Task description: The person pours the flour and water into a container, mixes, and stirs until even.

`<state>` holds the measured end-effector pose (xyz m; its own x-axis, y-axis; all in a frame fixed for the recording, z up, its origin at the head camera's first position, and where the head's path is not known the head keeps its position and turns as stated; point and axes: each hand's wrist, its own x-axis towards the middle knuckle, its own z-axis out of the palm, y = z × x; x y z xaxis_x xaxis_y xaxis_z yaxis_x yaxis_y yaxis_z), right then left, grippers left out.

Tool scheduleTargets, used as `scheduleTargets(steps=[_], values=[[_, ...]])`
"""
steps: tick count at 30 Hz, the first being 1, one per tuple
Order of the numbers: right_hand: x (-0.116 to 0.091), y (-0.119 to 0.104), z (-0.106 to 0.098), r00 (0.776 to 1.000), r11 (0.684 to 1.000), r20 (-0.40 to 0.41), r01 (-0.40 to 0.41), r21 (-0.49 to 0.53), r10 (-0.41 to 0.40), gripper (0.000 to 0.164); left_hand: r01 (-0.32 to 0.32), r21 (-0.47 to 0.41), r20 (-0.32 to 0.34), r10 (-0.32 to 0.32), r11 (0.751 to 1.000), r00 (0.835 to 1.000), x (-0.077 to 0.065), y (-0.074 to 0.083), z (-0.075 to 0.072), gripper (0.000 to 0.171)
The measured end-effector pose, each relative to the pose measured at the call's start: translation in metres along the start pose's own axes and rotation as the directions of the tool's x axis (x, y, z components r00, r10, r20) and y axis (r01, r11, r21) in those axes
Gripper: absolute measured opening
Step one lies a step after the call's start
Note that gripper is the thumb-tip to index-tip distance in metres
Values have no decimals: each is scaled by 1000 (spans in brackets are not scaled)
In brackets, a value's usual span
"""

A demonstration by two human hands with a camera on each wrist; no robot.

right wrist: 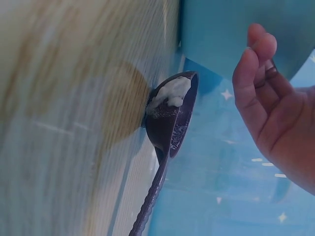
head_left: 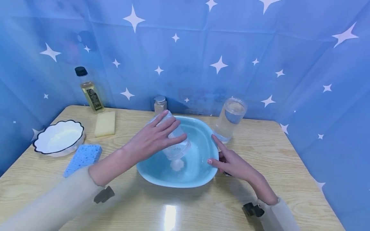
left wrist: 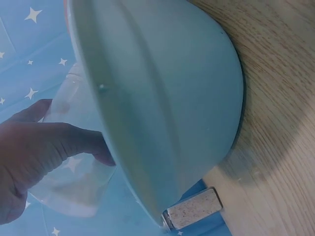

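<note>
My left hand (head_left: pixel 157 138) grips a clear plastic cup (head_left: pixel 177 148), tilted mouth-down inside a light blue basin (head_left: pixel 202 175). White powder (head_left: pixel 177 165) lies on the basin floor beneath the cup's mouth. In the left wrist view, the thumb of that hand (left wrist: pixel 34 152) wraps the cup (left wrist: pixel 74 184) beside the basin's rim. My right hand (head_left: pixel 232 163) holds the basin's right rim, thumb over the inner side, index finger along the edge, other fingers curled outside. Near this hand a dark measuring spoon (right wrist: pixel 165 118) with white residue rests on the table.
A tall clear container of water (head_left: pixel 229 120) stands behind the basin's right side, a small lidded jar (head_left: pixel 160 104) behind its left. Leftward are an oil bottle (head_left: pixel 92 96), a pale yellow sponge (head_left: pixel 105 124), a blue sponge (head_left: pixel 83 158) and a scalloped white bowl (head_left: pixel 59 138).
</note>
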<state>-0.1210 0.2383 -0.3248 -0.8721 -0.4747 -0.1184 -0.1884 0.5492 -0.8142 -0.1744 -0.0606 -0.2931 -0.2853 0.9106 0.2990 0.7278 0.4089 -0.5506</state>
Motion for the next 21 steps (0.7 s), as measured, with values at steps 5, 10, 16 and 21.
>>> scheduleTargets(steps=[5,10,16,21], values=[[0,-1,0,1000,1000,-3,4,-10,-4,80,1,36,8,-1,999,1000,0,0,-2,69],[1,0,1,1000,1000,-6,4,-9,-4,80,5,25,12,-5,1000,1000,0,-1,-3,71],[1,1,1,1000,1000,-2,7,0,-7,80,35,-27,2,-35,999,999,-3,-3,-1,74],[1,-2,1,1000,1000,-3,3,-5,-3,80,160,-203,-25,-168,966,985,-8,-6,4,80]])
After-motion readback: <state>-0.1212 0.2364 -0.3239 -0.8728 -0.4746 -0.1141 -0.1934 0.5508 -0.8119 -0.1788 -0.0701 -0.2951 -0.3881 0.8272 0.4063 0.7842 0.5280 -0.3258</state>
